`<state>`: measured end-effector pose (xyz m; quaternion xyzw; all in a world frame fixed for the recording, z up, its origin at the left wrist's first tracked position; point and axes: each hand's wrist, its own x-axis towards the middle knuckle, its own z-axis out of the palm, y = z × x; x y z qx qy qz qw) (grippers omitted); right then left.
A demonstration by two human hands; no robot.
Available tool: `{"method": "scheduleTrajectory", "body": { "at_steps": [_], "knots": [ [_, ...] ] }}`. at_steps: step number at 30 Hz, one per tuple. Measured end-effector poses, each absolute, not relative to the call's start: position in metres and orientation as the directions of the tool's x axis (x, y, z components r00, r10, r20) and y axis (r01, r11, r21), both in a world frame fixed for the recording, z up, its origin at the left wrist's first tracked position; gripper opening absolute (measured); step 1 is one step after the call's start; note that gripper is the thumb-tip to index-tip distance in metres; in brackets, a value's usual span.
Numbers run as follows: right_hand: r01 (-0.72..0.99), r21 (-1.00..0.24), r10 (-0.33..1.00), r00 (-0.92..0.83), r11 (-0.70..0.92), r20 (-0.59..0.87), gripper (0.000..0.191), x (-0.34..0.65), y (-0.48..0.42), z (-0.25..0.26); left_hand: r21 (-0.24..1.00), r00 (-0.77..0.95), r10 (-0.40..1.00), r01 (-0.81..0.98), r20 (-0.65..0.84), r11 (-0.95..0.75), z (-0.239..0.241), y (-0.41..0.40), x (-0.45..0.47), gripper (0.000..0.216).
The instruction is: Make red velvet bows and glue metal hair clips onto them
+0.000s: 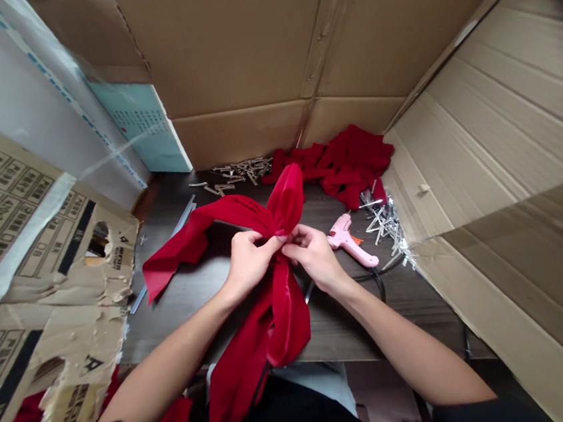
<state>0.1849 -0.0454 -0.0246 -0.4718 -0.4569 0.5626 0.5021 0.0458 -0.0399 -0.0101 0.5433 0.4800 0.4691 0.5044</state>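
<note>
Both hands meet at the centre of a large red velvet bow (242, 215) held above a dark wooden table (344, 325). My left hand (249, 261) pinches the gathered middle of the fabric, fingers closed. My right hand (313, 254) pinches the same knot from the right, fingers closed too. One loop of the bow stands up behind the hands, another spreads left, and two tails hang down toward my lap.
A pink glue gun (349, 239) lies just right of my right hand, its black cord trailing off. Metal clips (240, 173) lie at the back, silver pieces (386, 223) at right. Red fabric pile (344, 161) behind. Cardboard walls (496, 148) enclose the table; a torn box (41, 276) stands left.
</note>
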Motion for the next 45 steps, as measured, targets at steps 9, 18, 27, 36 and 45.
{"method": "scheduleTrajectory", "body": {
  "at_steps": [9,18,27,36,45],
  "knots": [
    [-0.222,-0.957,0.969,-0.204,-0.185,-0.140,0.024,0.194,-0.043,-0.019,0.995,0.137,0.986,-0.018,-0.099,0.103,-0.008,-0.033,0.042,0.022],
    [-0.167,-0.973,0.952,-0.289,-0.157,-0.104,0.031,0.198,-0.042,-0.023,0.999,0.101,0.994,0.004,-0.041,0.041,-0.015,-0.030,0.041,0.014],
    [-0.305,-0.911,0.942,-0.272,-0.276,-0.194,0.036,0.197,-0.043,-0.028,0.985,0.065,0.995,-0.148,-0.079,0.088,-0.013,-0.030,0.044,0.016],
    [-0.248,-0.927,0.905,-0.392,-0.281,-0.169,0.031,0.211,-0.036,-0.022,1.000,0.108,0.994,-0.020,-0.008,0.010,-0.018,-0.032,0.045,0.017],
    [-0.125,-0.979,0.950,-0.290,-0.162,-0.120,0.022,0.203,-0.035,-0.030,0.990,0.129,0.991,0.140,-0.020,0.002,-0.022,-0.033,0.044,0.019]
  ]
}}
